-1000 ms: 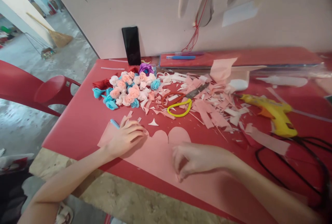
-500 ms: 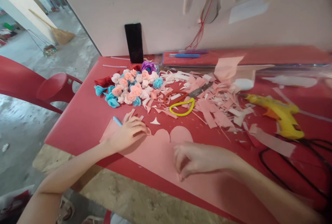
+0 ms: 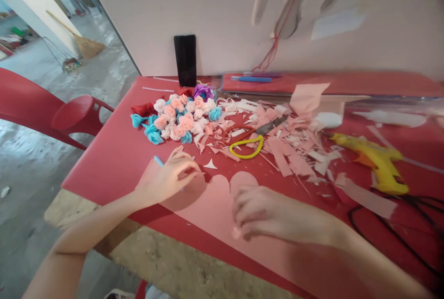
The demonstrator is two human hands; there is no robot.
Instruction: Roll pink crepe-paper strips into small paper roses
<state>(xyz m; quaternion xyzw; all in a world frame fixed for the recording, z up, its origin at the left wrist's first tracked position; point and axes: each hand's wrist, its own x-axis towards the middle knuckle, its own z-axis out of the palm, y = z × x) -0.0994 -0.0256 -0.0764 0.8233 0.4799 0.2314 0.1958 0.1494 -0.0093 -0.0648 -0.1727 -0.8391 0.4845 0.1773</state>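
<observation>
A long pink paper strip (image 3: 211, 202) with scalloped top edges lies along the near edge of the red table (image 3: 114, 160). My left hand (image 3: 166, 176) rests on its left end with a light blue pen (image 3: 158, 161) sticking out between the fingers, which are curled. My right hand (image 3: 267, 211) lies on the strip to the right, fingers curled and pinching the paper near its lower edge. Yellow-and-red handled scissors (image 3: 248, 144) lie beyond the strip among pink scraps.
A cluster of small paper roses (image 3: 176, 116) in pink, white, blue, red and purple sits at back left. A yellow glue gun (image 3: 376, 160) with black cord lies right. A black phone (image 3: 185, 60) leans on the wall. A red chair (image 3: 52, 114) stands left.
The view has shifted slightly, so everything sits further right. My left fingers have lifted and curled a little on the paper; my right hand has flattened onto the strip.
</observation>
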